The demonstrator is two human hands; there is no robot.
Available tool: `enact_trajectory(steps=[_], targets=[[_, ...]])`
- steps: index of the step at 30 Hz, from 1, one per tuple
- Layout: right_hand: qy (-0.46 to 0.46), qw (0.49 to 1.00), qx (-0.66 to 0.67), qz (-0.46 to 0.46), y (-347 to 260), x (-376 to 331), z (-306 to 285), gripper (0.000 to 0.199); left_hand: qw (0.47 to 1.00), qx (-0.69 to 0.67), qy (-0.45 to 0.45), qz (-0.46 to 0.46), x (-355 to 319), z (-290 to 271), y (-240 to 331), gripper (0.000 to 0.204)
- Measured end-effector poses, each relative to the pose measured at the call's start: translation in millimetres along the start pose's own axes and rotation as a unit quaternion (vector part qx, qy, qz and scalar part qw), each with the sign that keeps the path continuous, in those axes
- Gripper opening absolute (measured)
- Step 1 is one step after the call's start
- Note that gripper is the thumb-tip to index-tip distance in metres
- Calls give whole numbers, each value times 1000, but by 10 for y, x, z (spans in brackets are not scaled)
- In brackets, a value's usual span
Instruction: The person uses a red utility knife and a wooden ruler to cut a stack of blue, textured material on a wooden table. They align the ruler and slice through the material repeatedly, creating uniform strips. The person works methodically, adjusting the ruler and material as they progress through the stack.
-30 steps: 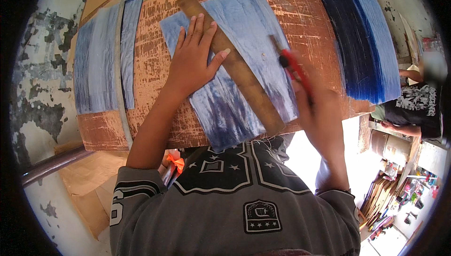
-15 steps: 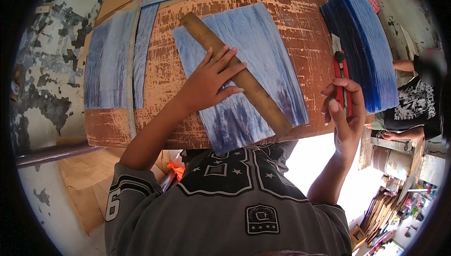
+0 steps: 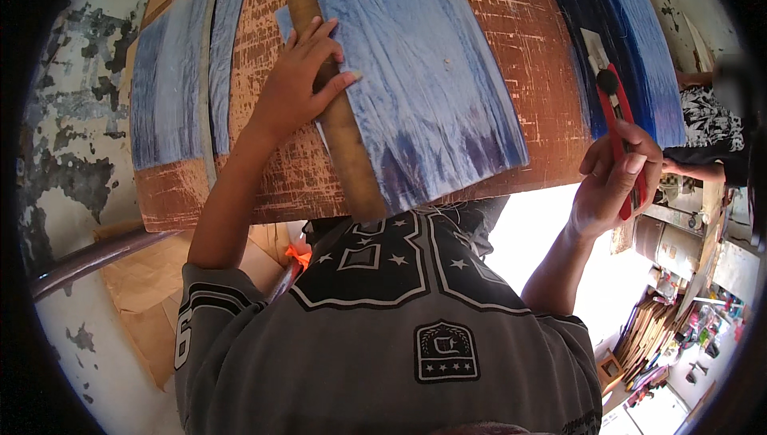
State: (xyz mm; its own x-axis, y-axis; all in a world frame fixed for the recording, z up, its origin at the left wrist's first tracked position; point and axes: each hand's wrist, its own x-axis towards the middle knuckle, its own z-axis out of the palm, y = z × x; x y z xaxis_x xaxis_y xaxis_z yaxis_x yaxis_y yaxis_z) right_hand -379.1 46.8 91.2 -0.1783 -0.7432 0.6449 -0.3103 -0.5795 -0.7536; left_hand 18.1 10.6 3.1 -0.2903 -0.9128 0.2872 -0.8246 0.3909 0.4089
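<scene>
A blue-and-white streaked sheet point(image 3: 427, 75) lies on the worn brown table in front of me. Along its left side runs a flat brownish straightedge point(image 3: 351, 147), its near end reaching past the sheet's lower edge. My left hand point(image 3: 300, 79) holds the straightedge near its upper half, fingers across it and thumb at its right side. At the right, my right hand point(image 3: 619, 171) is closed round a red box cutter point(image 3: 617, 107), raised beyond the table's right edge. Its blade is out and points up toward a thick stack of blue sheets point(image 3: 631, 43).
Several similar bluish strips point(image 3: 172, 83) lie at the table's left, with a thin pale strip point(image 3: 206, 83) across them. The scratched table point(image 3: 519, 43) ends just before my body. Another person point(image 3: 711, 115) is at the far right. Cardboard point(image 3: 140, 275) lies below left.
My left hand and the straightedge have shifted left, and the straightedge has turned steeper, off the sheet's middle. My right hand has moved right with the box cutter, now tilted more.
</scene>
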Motion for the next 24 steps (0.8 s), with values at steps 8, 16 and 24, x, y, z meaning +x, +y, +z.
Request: enact_trajectory(steps=[8,16,24], targets=[[-27,996,33,77,184,-249,-98,83,998,18,-3,67,360,108,135,47],[-49,994,16,95,240,-367,-19,59,976,175,-29,128,849,748,217,59],[-176,953,93,228,142,-555,286,23,971,214,8,106,1091,837,10,53]])
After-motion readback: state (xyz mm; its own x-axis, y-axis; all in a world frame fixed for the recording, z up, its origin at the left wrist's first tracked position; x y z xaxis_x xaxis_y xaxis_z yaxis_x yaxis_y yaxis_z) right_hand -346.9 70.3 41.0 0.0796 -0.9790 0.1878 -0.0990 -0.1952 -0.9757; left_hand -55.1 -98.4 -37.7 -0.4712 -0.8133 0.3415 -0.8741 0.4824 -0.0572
